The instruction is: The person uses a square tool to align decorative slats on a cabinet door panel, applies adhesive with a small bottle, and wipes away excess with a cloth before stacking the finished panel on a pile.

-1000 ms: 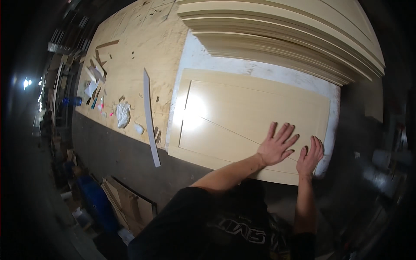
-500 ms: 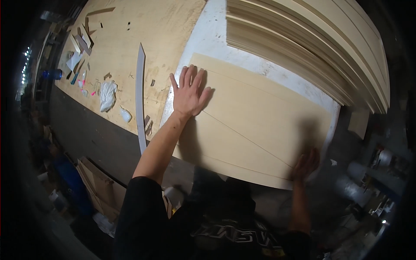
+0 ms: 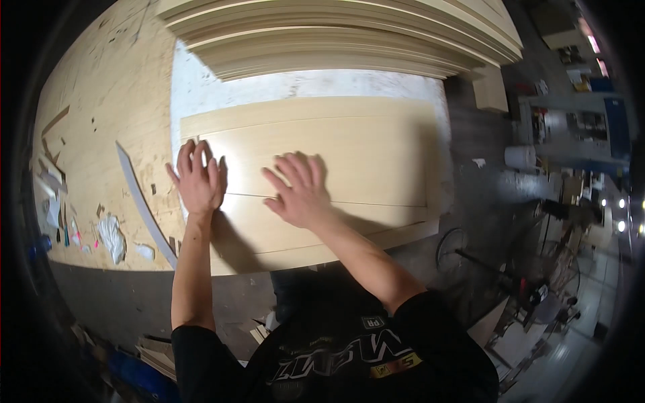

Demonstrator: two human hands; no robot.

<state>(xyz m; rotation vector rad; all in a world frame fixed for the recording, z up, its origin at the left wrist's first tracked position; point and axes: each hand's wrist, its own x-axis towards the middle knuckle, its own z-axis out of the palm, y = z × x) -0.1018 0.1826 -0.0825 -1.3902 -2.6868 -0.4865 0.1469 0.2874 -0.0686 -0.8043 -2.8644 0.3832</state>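
Observation:
A pale wood-coloured panel (image 3: 376,161) with thin grooves along it lies flat in front of me. Over its left end is my left hand (image 3: 198,185), fingers spread, nothing held. My right hand (image 3: 295,188) is near the panel's middle, just right of the left one, its fingers stretched out over the surface. Whether each palm presses on the panel or hovers slightly above it is hard to tell. Beneath the panel a white, scuffed board (image 3: 269,91) shows along the far and left edges.
Behind the panel rises a stack of similar panels (image 3: 322,47). To the left, on the plywood table (image 3: 107,121), lie a long grey strip (image 3: 142,198), a crumpled white plastic bag (image 3: 111,236) and several scraps. A white bucket (image 3: 519,157) stands on the floor at right.
My right hand has moved from the panel's right end to its middle, left of where it was. The view has turned rightward. My left hand stays at the left end.

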